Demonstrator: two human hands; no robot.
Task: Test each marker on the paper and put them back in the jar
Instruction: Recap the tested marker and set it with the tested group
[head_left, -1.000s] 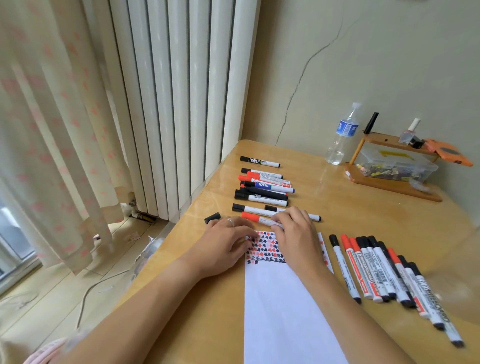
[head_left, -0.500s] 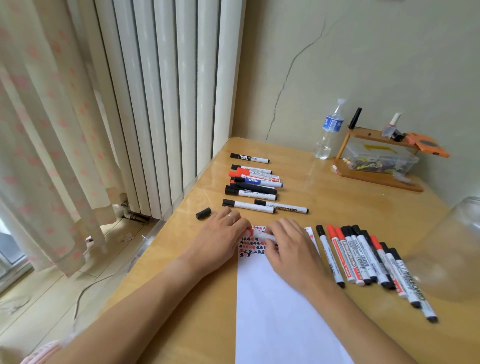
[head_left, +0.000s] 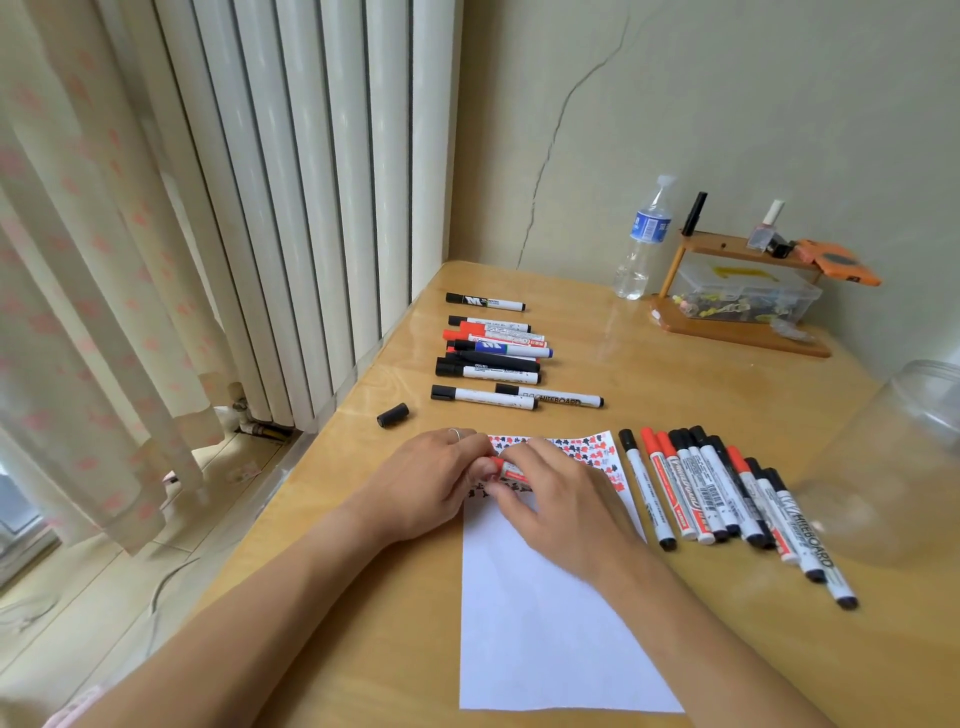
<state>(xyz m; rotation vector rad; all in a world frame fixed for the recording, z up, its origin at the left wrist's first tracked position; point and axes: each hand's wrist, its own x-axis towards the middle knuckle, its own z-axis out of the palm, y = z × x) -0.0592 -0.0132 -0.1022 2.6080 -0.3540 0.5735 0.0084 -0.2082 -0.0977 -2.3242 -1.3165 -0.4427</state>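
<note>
Both hands meet over the far end of the paper (head_left: 540, 623). The left hand (head_left: 431, 483) and right hand (head_left: 561, 499) each grip a red marker (head_left: 511, 472) with curled fingers. The clear jar (head_left: 893, 467) sits far right.

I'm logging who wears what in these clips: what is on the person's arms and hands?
Both forearms are bare, with no sleeves, gloves or watch visible. The left hand wears a thin silver ring on one finger. The right hand shows no jewellery.
</note>
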